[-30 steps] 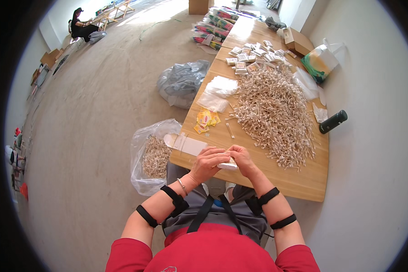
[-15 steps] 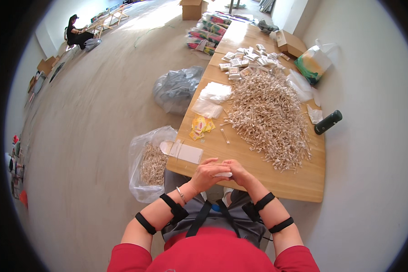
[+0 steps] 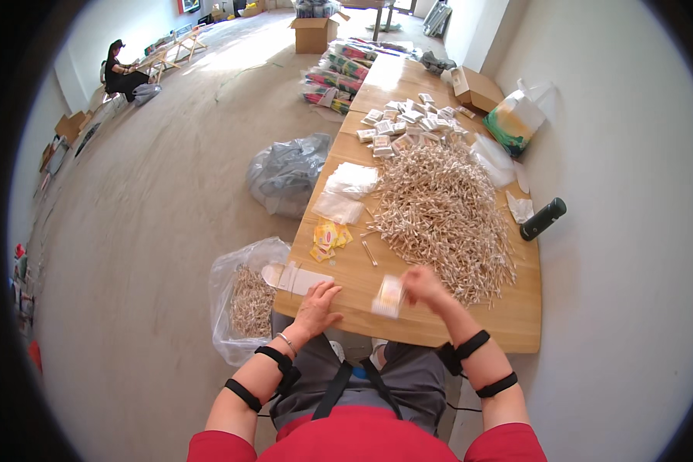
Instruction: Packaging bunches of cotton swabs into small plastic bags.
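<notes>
My right hand is closed at the edge of a small clear packet of cotton swabs with a yellow label. The packet is smeared by motion above the near part of the table. On the near left edge rests my left hand, its fingers stretched out and holding nothing. Just beyond those fingers lies a flat white cardboard piece. A big heap of loose cotton swabs covers the middle right of the table, with a few strays beside it. Yellow label cards lie left of the heap.
Finished-looking swab packets are piled beyond the heap, near clear plastic bags. A dark bottle stands by the wall. Left of the table, on the floor, are a bag of swabs and a grey bag. A person sits far left.
My hands have parted: the left moved left onto the table edge, and the right moved forward with the packet, which both hands held before. The whole view has shifted slightly.
</notes>
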{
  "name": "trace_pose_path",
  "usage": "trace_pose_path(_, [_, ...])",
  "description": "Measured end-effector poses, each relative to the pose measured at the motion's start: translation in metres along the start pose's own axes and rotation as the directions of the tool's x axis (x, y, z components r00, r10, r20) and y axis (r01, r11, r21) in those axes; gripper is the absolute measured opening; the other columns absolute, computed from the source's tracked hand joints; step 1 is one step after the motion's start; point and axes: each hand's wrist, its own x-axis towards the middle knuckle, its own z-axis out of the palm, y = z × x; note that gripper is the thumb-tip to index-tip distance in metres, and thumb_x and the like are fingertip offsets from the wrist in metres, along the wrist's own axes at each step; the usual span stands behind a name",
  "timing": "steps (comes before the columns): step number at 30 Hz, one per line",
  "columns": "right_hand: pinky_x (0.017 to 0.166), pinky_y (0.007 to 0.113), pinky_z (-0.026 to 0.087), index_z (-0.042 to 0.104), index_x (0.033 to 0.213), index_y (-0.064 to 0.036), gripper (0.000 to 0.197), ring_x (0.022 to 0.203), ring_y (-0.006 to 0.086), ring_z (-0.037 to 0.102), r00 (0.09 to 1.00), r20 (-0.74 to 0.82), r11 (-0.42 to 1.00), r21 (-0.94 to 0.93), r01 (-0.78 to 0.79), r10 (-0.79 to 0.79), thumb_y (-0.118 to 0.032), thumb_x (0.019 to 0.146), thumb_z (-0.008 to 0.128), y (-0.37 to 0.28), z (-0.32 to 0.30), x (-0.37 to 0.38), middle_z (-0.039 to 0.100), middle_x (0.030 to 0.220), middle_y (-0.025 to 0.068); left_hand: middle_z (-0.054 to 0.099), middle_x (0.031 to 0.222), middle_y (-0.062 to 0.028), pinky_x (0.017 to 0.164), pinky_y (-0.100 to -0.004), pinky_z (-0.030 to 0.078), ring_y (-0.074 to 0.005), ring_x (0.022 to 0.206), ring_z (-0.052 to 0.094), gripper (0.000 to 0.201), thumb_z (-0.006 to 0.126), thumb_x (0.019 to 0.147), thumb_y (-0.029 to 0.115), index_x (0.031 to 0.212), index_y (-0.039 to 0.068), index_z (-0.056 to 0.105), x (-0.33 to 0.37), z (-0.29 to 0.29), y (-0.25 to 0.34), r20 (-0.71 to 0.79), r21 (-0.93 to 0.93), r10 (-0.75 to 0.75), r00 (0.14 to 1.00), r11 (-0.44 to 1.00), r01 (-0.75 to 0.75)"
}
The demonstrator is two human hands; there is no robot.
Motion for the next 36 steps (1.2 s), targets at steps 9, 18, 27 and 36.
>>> trace_pose_path(9, [0.058,0.029,0.054,0.046,0.121,0.0045,0.038,0.066,0.0179,0.063,0.894,-0.447,0.804,0.517,0.294,-0.039,-0.006,0.087,0.058,-0.038,-0.014,0.056,0.061,0.081,0.0103,0.014,0.152,-0.0191,0.113,-0.0475,0.016,-0.0381,0.141,0.010,0.093,0.078,0.069,0.039,0.144,0.014,0.029,0.004,0.009,-0.009,0.161,0.065,-0.095,0.982,0.994,0.086])
trace_pose_path(18, [0.089,0.039,0.047,0.063,0.114,-0.0054,0.034,0.103,0.0357,0.059,0.848,-0.080,0.672,-0.651,0.354,-0.524,-0.008,0.081,0.059,-0.038,0.081,0.119,0.065,0.110,0.0145,0.010,0.154,-0.0132,0.113,-0.0484,0.016,-0.0353,0.142,0.005,0.094,0.078,0.068,0.038,0.145,0.019,0.027,0.008,0.005,-0.006,0.234,0.074,-0.172,0.957,0.984,0.159])
trace_pose_path(27, [0.104,0.043,0.034,0.059,0.119,-0.0139,0.033,0.126,0.0293,0.041,0.765,0.083,0.221,-0.933,0.285,-0.638,-0.018,0.087,0.052,-0.054,0.091,0.179,0.056,0.127,0.0034,0.011,0.153,-0.0124,0.113,-0.0490,0.015,-0.0363,0.141,0.006,0.094,0.080,0.064,0.038,0.143,0.021,0.031,0.010,0.005,-0.002,0.246,0.009,-0.192,0.950,0.981,0.196])
trace_pose_path(36, [0.089,0.035,0.045,0.067,0.080,-0.0119,0.006,0.104,0.0263,0.055,0.696,0.112,0.396,-0.753,0.526,-0.710,-0.010,0.077,0.063,-0.056,0.073,0.169,0.066,0.095,0.0038,0.011,0.152,-0.0118,0.112,-0.0499,0.015,-0.0363,0.141,0.006,0.093,0.080,0.064,0.038,0.142,0.021,0.032,0.010,0.000,-0.003,0.239,0.003,-0.200,0.950,0.979,0.205])
